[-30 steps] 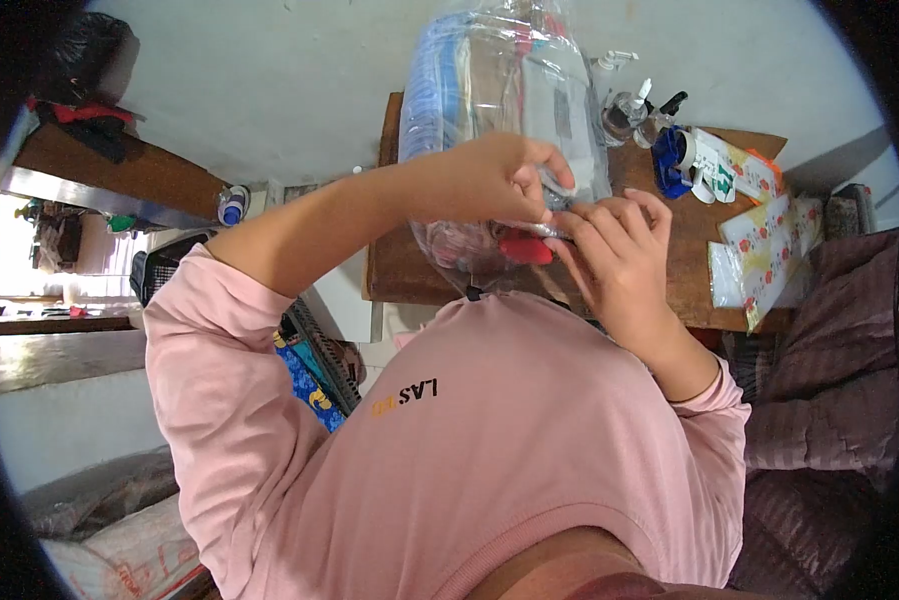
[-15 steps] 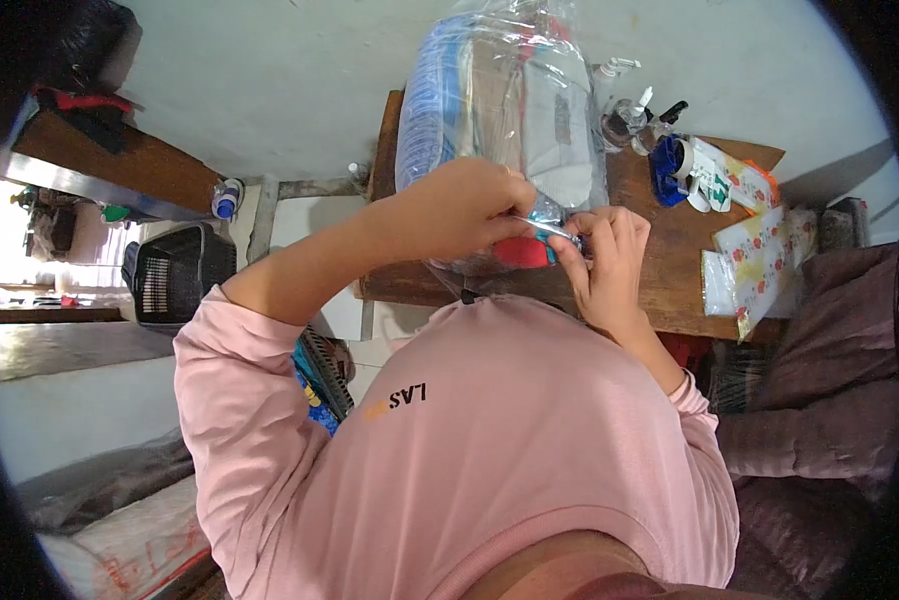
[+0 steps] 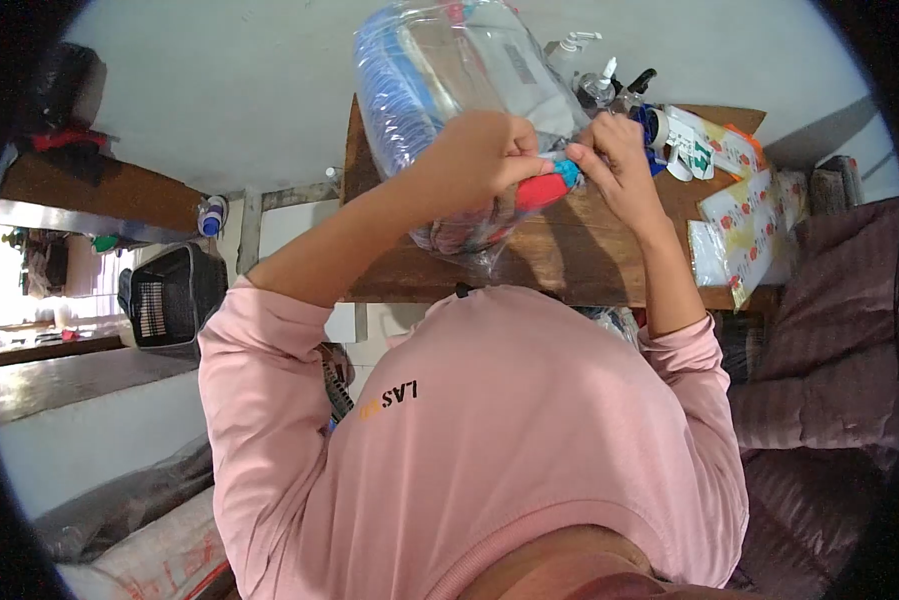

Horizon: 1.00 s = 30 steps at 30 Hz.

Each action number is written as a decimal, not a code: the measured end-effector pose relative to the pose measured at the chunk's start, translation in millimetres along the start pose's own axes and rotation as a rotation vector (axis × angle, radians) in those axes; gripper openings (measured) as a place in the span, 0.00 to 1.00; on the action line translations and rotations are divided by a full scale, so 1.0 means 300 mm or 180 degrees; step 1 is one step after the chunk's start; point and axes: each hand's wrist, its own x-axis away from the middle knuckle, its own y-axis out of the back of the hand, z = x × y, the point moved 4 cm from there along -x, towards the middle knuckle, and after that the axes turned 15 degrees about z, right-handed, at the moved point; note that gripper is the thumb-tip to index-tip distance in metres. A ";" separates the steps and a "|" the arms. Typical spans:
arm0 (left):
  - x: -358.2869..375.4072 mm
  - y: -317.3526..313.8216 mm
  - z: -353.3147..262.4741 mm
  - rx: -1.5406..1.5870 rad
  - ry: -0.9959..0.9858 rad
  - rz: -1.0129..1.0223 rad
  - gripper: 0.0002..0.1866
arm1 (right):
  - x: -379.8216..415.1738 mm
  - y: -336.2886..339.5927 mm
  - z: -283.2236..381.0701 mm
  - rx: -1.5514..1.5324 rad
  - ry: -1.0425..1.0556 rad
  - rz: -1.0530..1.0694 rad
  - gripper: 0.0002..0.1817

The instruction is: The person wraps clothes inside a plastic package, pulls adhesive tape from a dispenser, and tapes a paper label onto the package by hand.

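A large clear plastic bag (image 3: 522,68) packed with folded blue, beige and white items leans tilted on the wooden table (image 3: 589,265). My left hand (image 3: 491,150) is closed in a pinch at the bag's right side. Opposite it, my right hand (image 3: 617,165) grips the plastic edge with thumb and bent fingers. Between the two hands show a red piece (image 3: 544,190) and a bit of turquoise, seemingly cloth inside the bag. What exactly lies under the fingertips is partly hidden.
Behind my right hand stand pump bottles (image 3: 597,90), a blue tape dispenser (image 3: 653,125) and flower-printed sheets (image 3: 749,240). A black basket (image 3: 177,295) is at the left. Dark quilted fabric (image 3: 819,340) hangs at the right, and a wall backs the table.
The bag has turned and tilted to the left. Both hands have moved up and away from my body with its edge, and more of the red piece shows.
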 end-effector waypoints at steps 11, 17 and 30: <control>0.110 -0.057 -0.075 -0.3342 -0.0466 -0.0044 0.24 | -0.061 -0.030 -0.064 -0.0688 -0.0028 0.0498 0.15; 0.130 -0.085 -0.046 -0.2996 0.0073 -0.0020 0.29 | 0.126 -0.011 -0.438 -0.1853 -0.1495 -0.1435 0.11; 0.105 -0.101 -0.047 -0.2884 0.0240 -0.0329 0.29 | 0.537 -0.324 -1.113 -0.1063 -0.3337 -0.0123 0.25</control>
